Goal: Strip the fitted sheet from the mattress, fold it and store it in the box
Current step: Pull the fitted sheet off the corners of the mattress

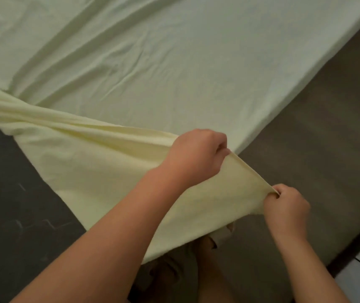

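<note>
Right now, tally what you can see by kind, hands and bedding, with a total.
Fitted sheet: 1, pale yellow-green
Hands: 2, left hand and right hand, both gripping its edge
Total: 3

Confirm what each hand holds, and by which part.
Both grip the sheet by its edge: left hand at one end of a taut stretch, right hand at the other.

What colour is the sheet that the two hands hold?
The plain fitted sheet is pale yellow-green, without pattern; head view shows it best.
</note>
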